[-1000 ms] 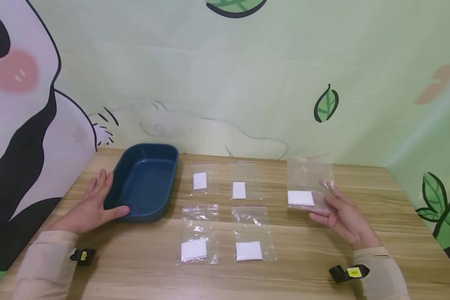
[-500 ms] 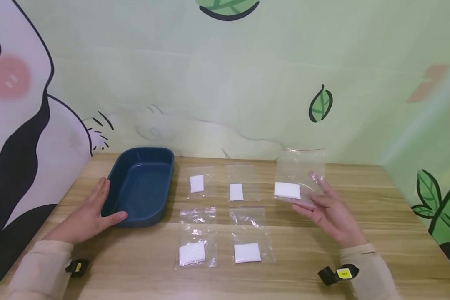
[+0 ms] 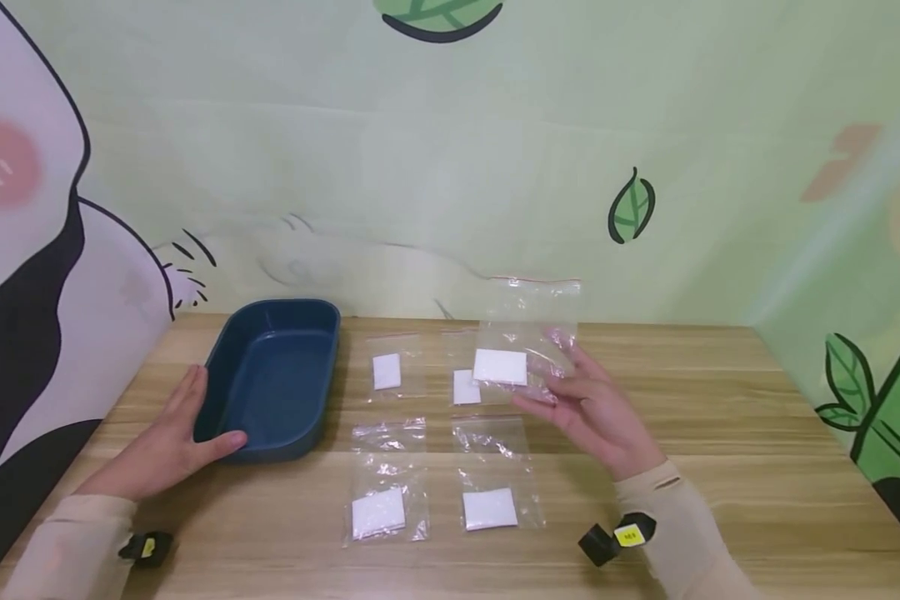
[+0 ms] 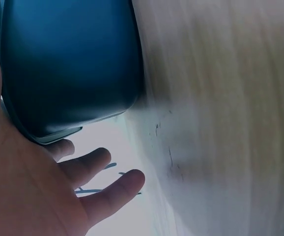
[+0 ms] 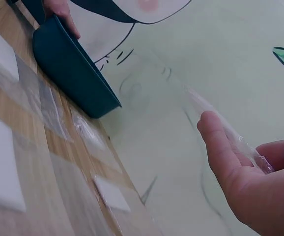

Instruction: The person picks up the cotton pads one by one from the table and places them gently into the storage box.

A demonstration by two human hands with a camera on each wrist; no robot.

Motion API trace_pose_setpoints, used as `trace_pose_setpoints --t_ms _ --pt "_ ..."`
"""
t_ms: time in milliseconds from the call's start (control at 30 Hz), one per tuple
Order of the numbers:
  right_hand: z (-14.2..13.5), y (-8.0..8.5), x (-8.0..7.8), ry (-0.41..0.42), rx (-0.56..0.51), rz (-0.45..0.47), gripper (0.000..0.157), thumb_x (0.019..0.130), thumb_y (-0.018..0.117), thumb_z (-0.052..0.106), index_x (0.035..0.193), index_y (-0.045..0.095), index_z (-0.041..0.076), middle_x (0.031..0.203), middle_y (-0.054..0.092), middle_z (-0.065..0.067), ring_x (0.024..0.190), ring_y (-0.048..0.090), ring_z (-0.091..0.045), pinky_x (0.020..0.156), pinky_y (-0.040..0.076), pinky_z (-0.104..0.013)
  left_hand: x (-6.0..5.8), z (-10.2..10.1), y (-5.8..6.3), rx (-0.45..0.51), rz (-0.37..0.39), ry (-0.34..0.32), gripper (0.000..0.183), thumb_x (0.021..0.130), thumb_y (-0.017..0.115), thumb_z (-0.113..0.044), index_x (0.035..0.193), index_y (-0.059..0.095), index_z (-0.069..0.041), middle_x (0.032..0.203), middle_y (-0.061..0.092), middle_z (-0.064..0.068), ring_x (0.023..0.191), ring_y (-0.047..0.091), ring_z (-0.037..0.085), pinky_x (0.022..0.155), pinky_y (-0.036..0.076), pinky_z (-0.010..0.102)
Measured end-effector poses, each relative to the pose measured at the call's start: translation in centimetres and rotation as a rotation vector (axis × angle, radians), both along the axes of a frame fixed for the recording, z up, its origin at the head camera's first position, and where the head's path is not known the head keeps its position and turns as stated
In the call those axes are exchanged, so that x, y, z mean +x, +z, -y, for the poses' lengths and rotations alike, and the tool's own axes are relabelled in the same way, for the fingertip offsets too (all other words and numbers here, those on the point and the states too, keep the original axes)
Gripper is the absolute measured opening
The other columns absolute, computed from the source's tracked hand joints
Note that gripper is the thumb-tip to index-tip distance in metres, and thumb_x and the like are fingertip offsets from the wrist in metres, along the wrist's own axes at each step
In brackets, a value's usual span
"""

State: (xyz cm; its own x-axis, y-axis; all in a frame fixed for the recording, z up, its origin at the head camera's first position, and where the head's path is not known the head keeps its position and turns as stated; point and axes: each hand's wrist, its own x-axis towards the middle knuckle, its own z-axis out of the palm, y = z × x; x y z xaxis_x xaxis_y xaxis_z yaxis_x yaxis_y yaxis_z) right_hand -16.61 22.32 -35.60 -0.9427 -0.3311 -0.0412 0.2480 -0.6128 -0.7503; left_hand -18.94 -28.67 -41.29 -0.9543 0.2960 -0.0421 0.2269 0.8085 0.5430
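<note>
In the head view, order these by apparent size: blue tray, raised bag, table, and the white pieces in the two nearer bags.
1. Table
2. Blue tray
3. Raised bag
4. Left white piece and right white piece: too alike to rank

The round-cornered tray (image 3: 273, 375) is dark blue, the flat plastic bags (image 3: 532, 331) clear, their rectangular inserts (image 3: 500, 367) white, the wood-grained table (image 3: 720, 433) brown.

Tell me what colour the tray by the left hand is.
The tray is plain dark blue; the head view shows it best.
</note>
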Motion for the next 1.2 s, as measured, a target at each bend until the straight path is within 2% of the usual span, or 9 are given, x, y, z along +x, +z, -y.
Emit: trace_pose_setpoints --t_ms 133,233,367,533,900,1033,1167,1200 --pt "1.6 0.3 -0.7 0.012 0.004 0.004 0.067 0.095 0.029 -0.013 0.152 0.021 0.022 0.142 0.029 -0.018 0.123 0.045 -0.032 0.099 0.036 -0.052 -0.1 -0.1 -0.1 0.011 0.001 0.003 0.110 0.087 0.064 -0.048 0.147 -0.017 -0.006 0.152 -0.023 0.015 0.137 -0.008 0.046 0.099 0.011 0.069" --pt "2.6 0.4 -1.1 0.029 0.005 -0.001 0.066 0.095 0.029 -0.012 0.152 0.022 0.021 0.137 0.033 -0.019 0.118 0.049 -0.036 0.098 0.037 -0.052 -0.1 -0.1 -0.1 0.011 0.002 0.006 0.110 0.087 0.065 -0.048 0.147 -0.017 -0.006 0.152 -0.023 0.015 0.136 -0.007 0.047 0.099 0.012 0.069" --pt "3.9 0.6 -1.7 0.053 -0.006 -0.017 0.064 0.096 0.028 -0.011 0.152 0.022 0.019 0.142 0.029 -0.021 0.121 0.045 -0.043 0.097 0.038 -0.052 -0.1 -0.1 0.0 0.010 0.014 0.013 0.110 0.087 0.064 -0.048 0.147 -0.017 -0.006 0.152 -0.023 0.016 0.136 -0.006 0.048 0.098 0.012 0.070" --pt "5.5 0.9 -2.3 0.072 -0.028 -0.016 0.063 0.096 0.029 -0.011 0.151 0.023 0.019 0.146 0.024 -0.021 0.126 0.040 -0.042 0.097 0.039 -0.051 0.0 -0.1 0.0 0.005 0.028 0.021 0.111 0.086 0.064 -0.050 0.147 -0.017 -0.005 0.152 -0.022 0.018 0.136 -0.005 0.048 0.098 0.014 0.070" --pt "8.4 1.5 -3.2 0.080 -0.026 0.003 0.063 0.094 0.032 -0.012 0.150 0.028 0.017 0.146 0.027 -0.021 0.122 0.044 -0.042 0.095 0.040 -0.051 0.0 -0.1 0.0 0.005 0.025 0.020 0.110 0.087 0.063 -0.050 0.147 -0.018 -0.007 0.152 -0.021 0.017 0.137 -0.005 0.047 0.098 0.014 0.070" --pt "9.3 1.5 -3.4 0.086 -0.022 0.008 0.062 0.094 0.033 -0.012 0.148 0.031 0.017 0.132 0.038 -0.018 0.104 0.057 -0.030 0.095 0.041 -0.051 0.1 -0.2 0.2 0.008 0.032 0.026 0.110 0.087 0.063 -0.050 0.147 -0.018 -0.007 0.152 -0.021 0.018 0.136 -0.004 0.048 0.098 0.014 0.070" --pt "10.3 1.5 -3.7 0.101 -0.039 0.012 0.060 0.093 0.035 -0.013 0.146 0.035 0.017 0.119 0.043 -0.015 0.086 0.057 -0.022 0.096 0.040 -0.051 0.1 -0.2 0.2 0.010 0.031 0.028 0.110 0.087 0.063 -0.050 0.147 -0.017 -0.005 0.152 -0.021 0.018 0.136 -0.004 0.048 0.098 0.014 0.070" --pt "10.6 1.5 -3.7 0.102 -0.043 0.015 0.060 0.093 0.035 -0.013 0.145 0.036 0.017 0.121 0.043 -0.016 0.081 0.056 -0.019 0.096 0.040 -0.051 0.1 -0.2 0.2 0.009 0.030 0.029 0.110 0.087 0.063 -0.050 0.147 -0.017 -0.005 0.153 -0.021 0.018 0.137 -0.003 0.048 0.098 0.014 0.070"
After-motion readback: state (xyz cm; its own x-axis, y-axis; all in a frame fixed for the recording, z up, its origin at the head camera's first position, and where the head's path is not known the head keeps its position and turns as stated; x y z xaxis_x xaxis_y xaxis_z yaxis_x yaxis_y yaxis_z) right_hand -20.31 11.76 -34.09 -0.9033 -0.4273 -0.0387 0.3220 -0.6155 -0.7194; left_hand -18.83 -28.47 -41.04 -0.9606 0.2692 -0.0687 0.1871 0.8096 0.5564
